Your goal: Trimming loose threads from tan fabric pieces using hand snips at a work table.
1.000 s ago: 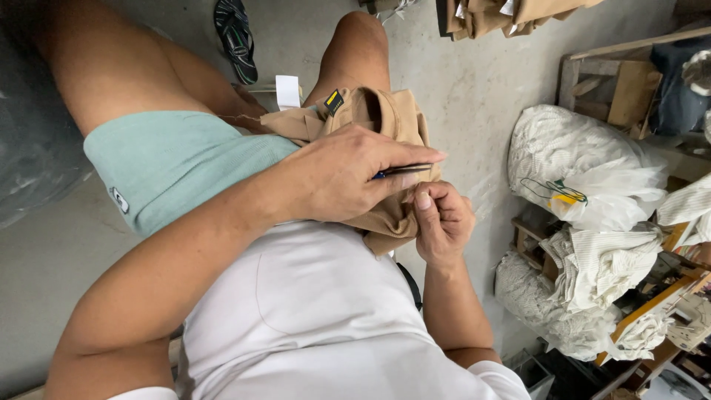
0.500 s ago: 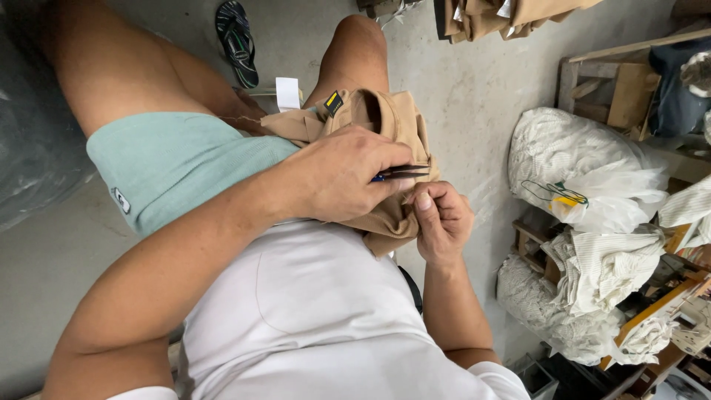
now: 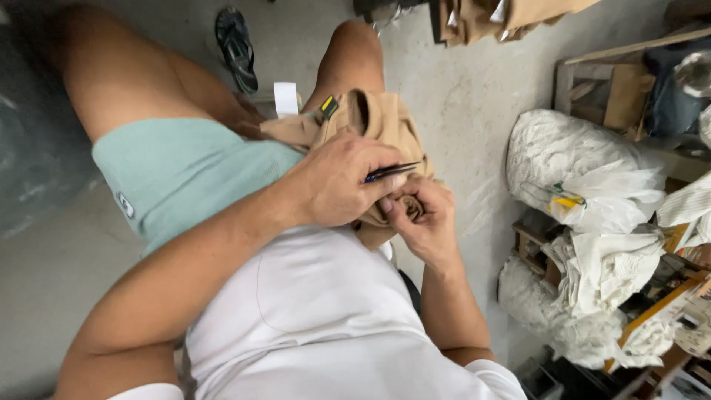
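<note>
A tan garment lies bunched on my lap, over my right thigh, with a small yellow and black tag near its top. My left hand rests on the cloth and grips a slim dark tool whose tip points right. Just beside that tip, my right hand pinches a rolled fold of the same tan cloth between thumb and fingers. I am seated, wearing light green shorts and a white shirt.
A dark sandal and a white paper slip lie on the grey concrete floor. Full white sacks and bundled white cloth are piled at the right by wooden crates. Folded tan pieces sit at the top.
Both hands stay on the tan cloth almost without moving; the tool's tip shifts only slightly against the fold.
</note>
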